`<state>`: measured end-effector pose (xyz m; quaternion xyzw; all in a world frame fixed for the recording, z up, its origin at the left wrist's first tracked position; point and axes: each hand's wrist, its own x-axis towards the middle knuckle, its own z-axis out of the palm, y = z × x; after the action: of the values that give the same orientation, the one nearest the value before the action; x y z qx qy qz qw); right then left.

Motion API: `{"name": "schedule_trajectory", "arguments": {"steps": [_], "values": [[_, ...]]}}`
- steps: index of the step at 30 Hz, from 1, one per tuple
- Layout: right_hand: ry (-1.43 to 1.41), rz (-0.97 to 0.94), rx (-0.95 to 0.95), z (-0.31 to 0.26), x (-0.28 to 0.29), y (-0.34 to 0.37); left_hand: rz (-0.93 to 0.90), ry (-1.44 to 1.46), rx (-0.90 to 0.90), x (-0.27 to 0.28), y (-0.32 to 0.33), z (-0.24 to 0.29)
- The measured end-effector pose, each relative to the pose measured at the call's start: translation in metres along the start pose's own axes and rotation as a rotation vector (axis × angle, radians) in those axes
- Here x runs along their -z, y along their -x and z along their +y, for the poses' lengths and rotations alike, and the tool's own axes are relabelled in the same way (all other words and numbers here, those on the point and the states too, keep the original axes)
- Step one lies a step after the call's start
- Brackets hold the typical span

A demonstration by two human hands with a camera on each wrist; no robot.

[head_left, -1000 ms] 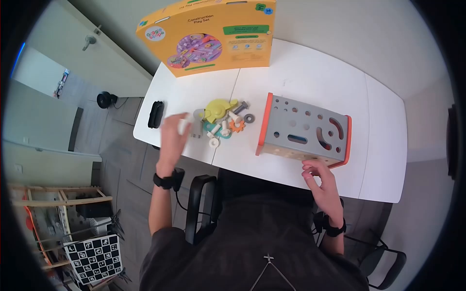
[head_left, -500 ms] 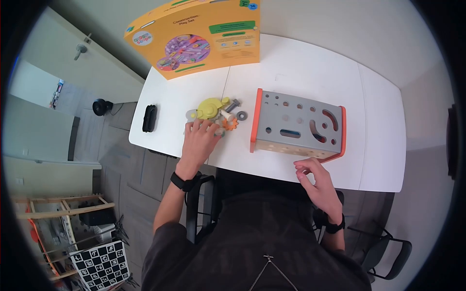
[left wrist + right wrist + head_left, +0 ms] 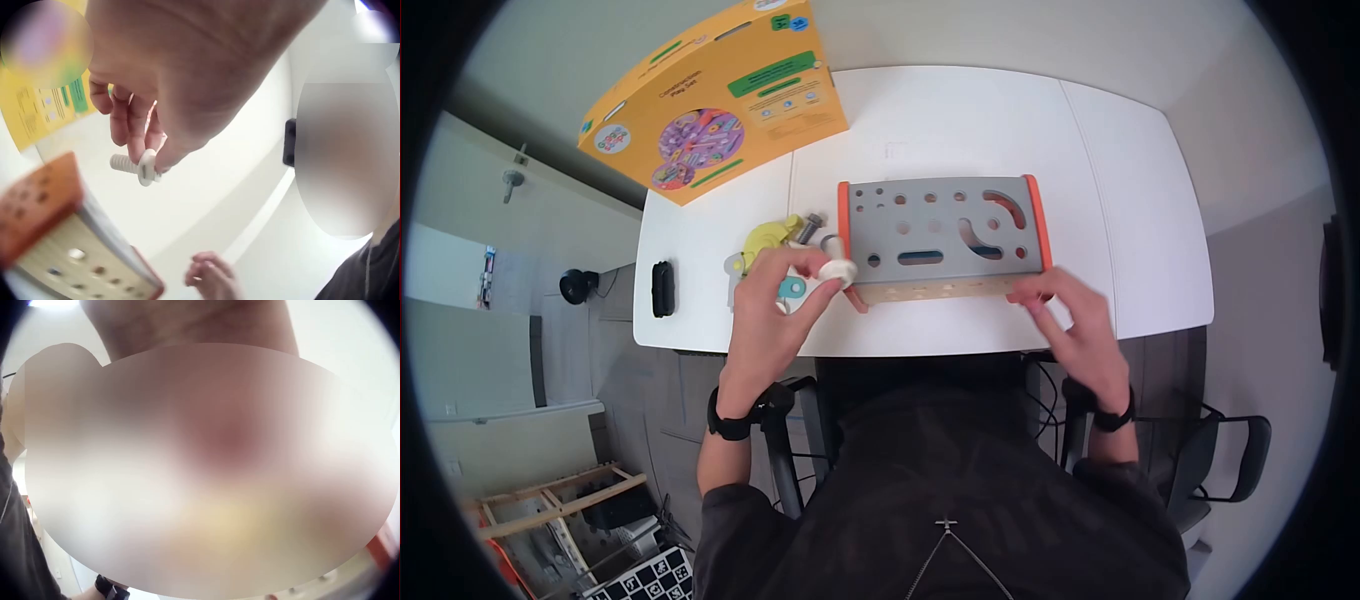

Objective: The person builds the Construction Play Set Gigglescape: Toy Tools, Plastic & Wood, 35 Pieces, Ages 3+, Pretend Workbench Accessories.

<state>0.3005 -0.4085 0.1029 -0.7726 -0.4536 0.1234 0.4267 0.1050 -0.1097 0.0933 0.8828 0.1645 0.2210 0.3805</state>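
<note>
Thumb and fingers of my left hand (image 3: 762,325) pinch a white toy bolt (image 3: 125,164) by its flanged head. Its threaded shank points away from the fingers in the left wrist view. In the head view the bolt is just off the left end of a grey toy workbench box (image 3: 945,225) with red-orange end panels. At the box's near right corner, my right hand (image 3: 1088,325) has loosely bent fingers and nothing visible in it. The right wrist view is mostly blurred.
Left of the box lie a yellow toy piece (image 3: 768,238), a grey bolt (image 3: 809,228) and a teal piece (image 3: 792,287), partly behind my left hand. A black case (image 3: 663,289) is near the table's left edge. An orange-yellow carton (image 3: 750,95) stands at the back.
My left hand went down to the loose pieces, then came up and right with the white bolt. My right hand moved closer to the box's corner. The head view has shifted.
</note>
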Motion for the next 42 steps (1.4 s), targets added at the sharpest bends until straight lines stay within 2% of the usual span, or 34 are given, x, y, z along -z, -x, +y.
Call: {"name": "schedule_trajectory", "arguments": {"steps": [2,5,8,11,14,26,29,32,35,42], "values": [[0.028,0.015,0.037,-0.006,0.022,-0.008,-0.101,0.181,0.052,-0.006,-0.022,0.035],[0.134,-0.003,0.131,-0.015,0.045,-0.023,-0.374,0.351,0.189,-0.041,-0.057,0.076],[0.198,-0.117,0.14,-0.012,0.06,-0.038,-0.519,0.472,0.083,-0.098,-0.081,0.07],[0.311,-0.279,0.149,-0.005,0.071,-0.05,-0.612,0.434,0.081,-0.125,-0.095,0.071],[0.366,-0.323,0.159,0.0,0.071,-0.051,-0.551,0.425,0.097,-0.136,-0.096,0.072],[0.434,-0.469,0.216,0.014,0.07,-0.08,-0.566,0.237,0.105,-0.13,-0.103,0.084],[0.48,-0.473,0.197,0.004,0.07,-0.083,-0.596,0.21,0.059,-0.119,-0.101,0.092],[0.523,-0.461,0.196,0.003,0.068,-0.084,-0.546,0.242,-0.012,-0.12,-0.091,0.078],[0.449,-0.535,0.097,0.001,0.069,-0.088,-0.509,0.223,-0.008,-0.124,-0.083,0.075],[0.65,-0.509,0.091,0.0,0.061,-0.085,-0.361,-0.055,-0.158,-0.143,-0.074,0.08]]}}
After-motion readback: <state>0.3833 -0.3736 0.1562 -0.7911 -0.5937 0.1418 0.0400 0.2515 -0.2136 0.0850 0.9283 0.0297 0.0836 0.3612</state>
